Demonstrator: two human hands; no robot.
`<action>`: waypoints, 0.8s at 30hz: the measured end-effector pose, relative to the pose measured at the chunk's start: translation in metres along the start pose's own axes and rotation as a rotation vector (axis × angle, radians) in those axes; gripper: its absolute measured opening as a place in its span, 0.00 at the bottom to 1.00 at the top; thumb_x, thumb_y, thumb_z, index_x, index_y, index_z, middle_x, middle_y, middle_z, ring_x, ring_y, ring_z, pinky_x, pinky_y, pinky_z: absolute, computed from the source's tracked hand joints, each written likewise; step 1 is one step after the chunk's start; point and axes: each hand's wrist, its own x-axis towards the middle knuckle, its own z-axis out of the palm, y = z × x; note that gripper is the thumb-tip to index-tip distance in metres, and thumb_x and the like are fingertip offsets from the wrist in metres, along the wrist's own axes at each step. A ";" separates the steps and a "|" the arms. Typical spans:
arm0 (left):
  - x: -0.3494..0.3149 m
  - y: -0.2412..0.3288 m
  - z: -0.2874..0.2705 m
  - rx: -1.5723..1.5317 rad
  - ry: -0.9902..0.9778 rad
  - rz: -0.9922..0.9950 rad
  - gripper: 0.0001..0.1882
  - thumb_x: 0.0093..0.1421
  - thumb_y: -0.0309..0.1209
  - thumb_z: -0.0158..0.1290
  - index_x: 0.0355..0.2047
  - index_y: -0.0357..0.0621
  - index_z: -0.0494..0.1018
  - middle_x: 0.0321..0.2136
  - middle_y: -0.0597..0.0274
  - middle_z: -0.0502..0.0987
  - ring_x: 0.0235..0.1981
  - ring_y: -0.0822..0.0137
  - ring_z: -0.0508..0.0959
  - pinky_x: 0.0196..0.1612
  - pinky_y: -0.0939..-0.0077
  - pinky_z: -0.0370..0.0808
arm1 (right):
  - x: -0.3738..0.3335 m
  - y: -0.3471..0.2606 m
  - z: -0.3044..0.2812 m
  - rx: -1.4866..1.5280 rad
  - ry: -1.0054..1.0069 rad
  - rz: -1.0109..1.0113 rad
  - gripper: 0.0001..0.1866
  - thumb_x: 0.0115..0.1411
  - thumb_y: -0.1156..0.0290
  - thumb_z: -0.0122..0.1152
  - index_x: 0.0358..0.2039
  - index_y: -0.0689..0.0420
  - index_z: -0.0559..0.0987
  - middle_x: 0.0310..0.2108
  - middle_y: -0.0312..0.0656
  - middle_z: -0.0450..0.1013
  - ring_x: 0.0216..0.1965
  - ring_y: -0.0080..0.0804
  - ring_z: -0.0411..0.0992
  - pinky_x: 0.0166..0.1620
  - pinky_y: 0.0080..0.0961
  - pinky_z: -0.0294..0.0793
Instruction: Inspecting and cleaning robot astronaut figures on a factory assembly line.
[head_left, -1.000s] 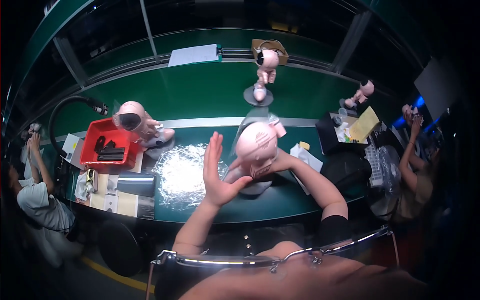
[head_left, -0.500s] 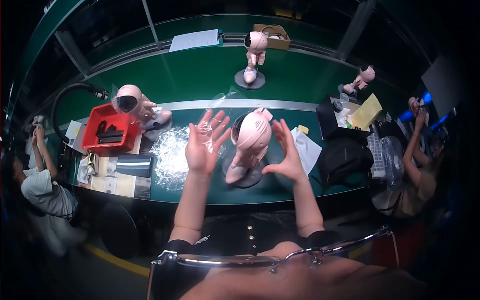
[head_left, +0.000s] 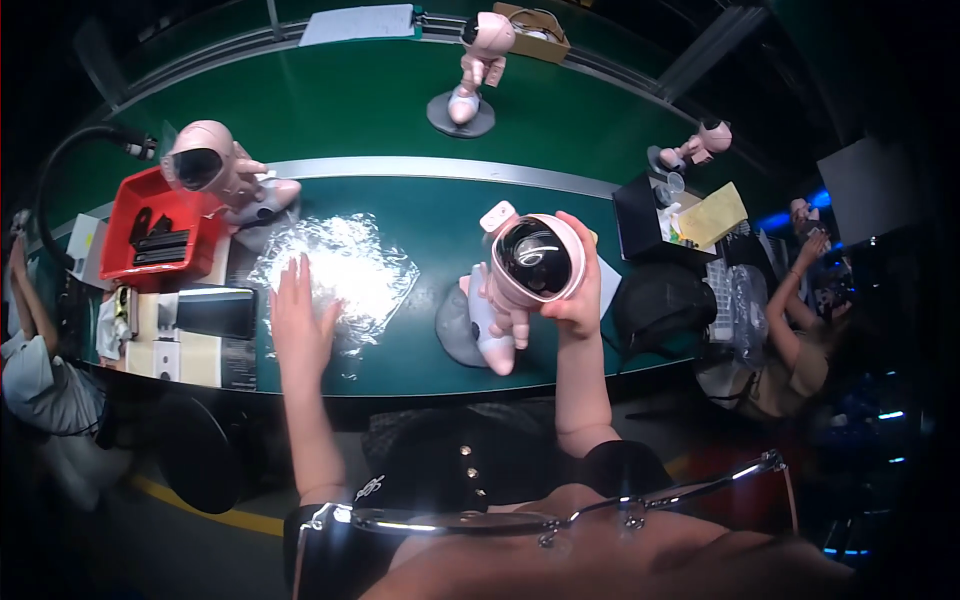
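Note:
A pink astronaut figure with a glossy black visor stands tilted on a round grey base at the front middle of the table. My right hand is closed around the right side of its helmet, with some fingers hidden behind it. To the left, my left hand lies with fingers stretched out on the crumpled clear plastic film, gripping nothing that I can see. Another pink astronaut figure, partly wrapped in clear film at the helmet, stands farther left beside a red bin.
The red bin holds black parts. A dark box with a yellow sheet and a black bag lie to the right. More figures stand on the green belt at the back. Co-workers sit at both sides.
The astronaut figure's visor has turned from the left toward me. My right hand has closed on the helmet. My left hand has moved left and down onto the film.

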 end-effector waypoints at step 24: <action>-0.025 0.126 0.046 -0.929 -0.171 0.391 0.54 0.39 0.46 0.68 0.61 0.37 0.51 0.60 0.39 0.50 0.60 0.42 0.57 0.58 0.54 0.60 | 0.006 -0.010 0.000 0.292 0.442 0.299 0.44 0.52 0.30 0.44 0.55 0.57 0.63 0.54 0.53 0.62 0.54 0.54 0.63 0.54 0.56 0.65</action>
